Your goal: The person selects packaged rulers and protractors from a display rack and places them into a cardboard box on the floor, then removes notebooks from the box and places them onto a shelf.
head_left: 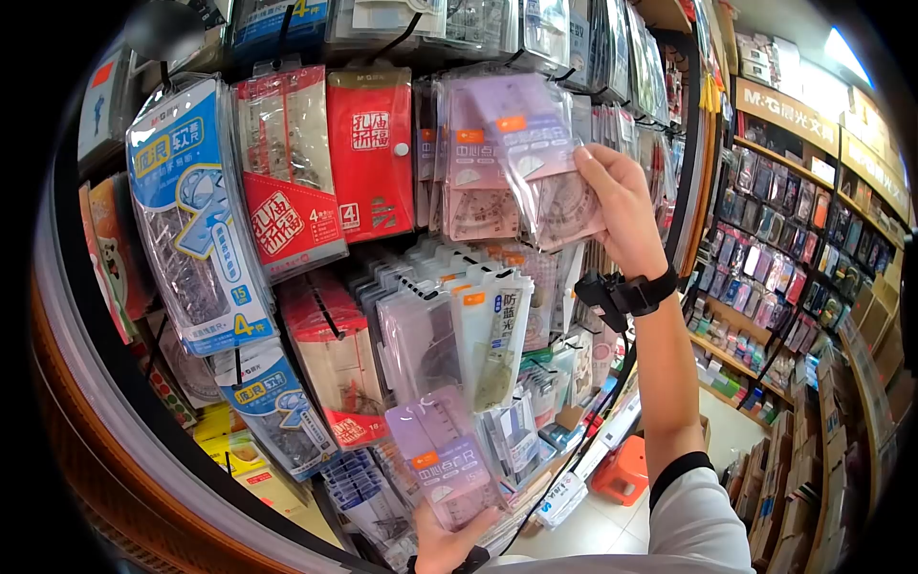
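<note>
My right hand (622,206), raised at the upper middle right, pinches the right edge of a purple and pink ruler packet (535,143) in clear plastic. That packet overlaps similar purple packets (473,158) hanging on the rack. Low in the view, my left hand (448,543) grips the bottom of another purple ruler packet (445,454), which is tilted with its printed front facing me. Between the two hands hang clear packets and a white packet (492,335) with dark lettering.
Blue ruler packets (196,215) and red packets (371,153) hang on hooks to the left. A black cable runs down from the device (612,292) on my right wrist. An orange-red object (622,471) is on the floor. Stocked shelves (765,230) line the right.
</note>
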Demonstrator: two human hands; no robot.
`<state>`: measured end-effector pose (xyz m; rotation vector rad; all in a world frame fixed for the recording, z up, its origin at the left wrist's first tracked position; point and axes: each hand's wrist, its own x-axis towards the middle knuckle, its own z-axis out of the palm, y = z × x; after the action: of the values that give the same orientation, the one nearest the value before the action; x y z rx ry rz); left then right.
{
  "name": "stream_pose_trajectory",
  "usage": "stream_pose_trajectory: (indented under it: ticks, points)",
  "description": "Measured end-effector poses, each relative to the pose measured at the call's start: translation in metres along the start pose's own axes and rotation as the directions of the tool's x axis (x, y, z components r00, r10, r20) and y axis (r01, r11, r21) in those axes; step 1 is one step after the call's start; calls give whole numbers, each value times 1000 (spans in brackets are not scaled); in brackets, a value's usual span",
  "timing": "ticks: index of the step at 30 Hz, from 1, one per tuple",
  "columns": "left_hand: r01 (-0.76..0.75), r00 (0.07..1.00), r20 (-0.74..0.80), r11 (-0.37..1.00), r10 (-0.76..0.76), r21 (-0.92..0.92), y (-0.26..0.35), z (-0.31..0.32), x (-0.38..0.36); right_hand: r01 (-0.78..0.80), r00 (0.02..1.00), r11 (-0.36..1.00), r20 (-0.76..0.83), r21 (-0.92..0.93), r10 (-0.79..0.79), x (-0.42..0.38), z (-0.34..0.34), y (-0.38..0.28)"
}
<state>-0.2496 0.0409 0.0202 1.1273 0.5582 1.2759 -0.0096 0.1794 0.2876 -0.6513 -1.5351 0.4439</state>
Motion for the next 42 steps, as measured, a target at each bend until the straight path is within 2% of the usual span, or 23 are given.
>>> stream_pose_trajectory:
  ticks: [1, 3, 8, 10, 12, 16, 19, 25, 28, 29, 31, 32, 33, 35, 36, 37, 39, 41, 42]
  points:
    - [1, 1000, 6, 1000, -2, 18, 1, -1, 0, -71, 997, 996, 36, -54, 73, -4, 0, -7]
    - [-5, 1000, 12, 999, 4, 36, 0, -2, 0, -102, 993, 992, 49, -72, 105, -6, 0, -6]
    - [-8, 1000, -11, 1000, 8, 3, 2, 1, -1, 150, 984, 980, -114, 130, -136, -11, 17, -1]
    - [1, 1000, -16, 1000, -1, 14, 3, 0, -1, 115, 992, 986, -75, 121, -106, -16, 7, -7]
    - [-6, 1000, -15, 1000, 6, 24, 2, -1, -1, 124, 992, 960, -65, 250, -111, -21, 10, -16]
    - [-25, 1000, -8, 999, 25, 20, -3, -3, -1, 74, 993, 973, -101, 218, -53, -12, 9, -24]
    - [-14, 1000, -10, 1000, 14, 13, -2, -2, -2, 55, 997, 971, -71, 231, -40, -5, 3, -21]
    - [3, 999, -37, 1000, -4, -20, 0, 1, -3, -2, 1000, 987, -15, 162, 5, -4, -7, -23]
    - [22, 999, -31, 1000, -22, -2, -1, 0, -3, -58, 998, 998, 4, 13, 58, -2, 1, -17]
    - [28, 999, -25, 1000, -28, 13, -2, 0, -3, -64, 998, 975, -20, -213, 62, -3, 6, -11]
    - [-15, 997, -69, 997, 20, 76, -6, 0, -5, -116, 991, 833, -5, -541, 135, -16, 27, -11]
    - [-39, 995, -90, 993, 49, 109, -7, -1, -5, 53, 997, 578, 73, -814, 12, -24, 26, 0]
    - [-60, 993, -92, 994, 69, 95, -5, 0, -5, 203, 979, 223, 191, -953, -73, -34, 26, 12]
    - [-106, 989, -101, 992, 113, 66, 1, 4, -4, 300, 953, 292, 299, -908, -50, -71, 41, -2]
    - [-104, 988, -106, 991, 113, 87, 5, 5, -4, 364, 886, 421, 448, -831, 118, -87, 46, -14]
    - [-100, 987, -112, 989, 112, 107, 9, 4, -4, 388, 762, 553, 594, -737, 257, -102, 50, -21]
    - [-125, 984, -106, 983, 140, 132, 7, 1, -6, 534, 562, 724, 823, -436, 82, -138, 62, -16]
    - [-187, 976, -81, 972, 200, 145, -3, -7, -7, 464, 612, 743, 781, -482, 125, -167, 74, -10]
    - [-283, 958, 48, 907, 283, 312, 1, -12, -3, 429, 635, 750, 758, -504, 146, -172, 76, -8]
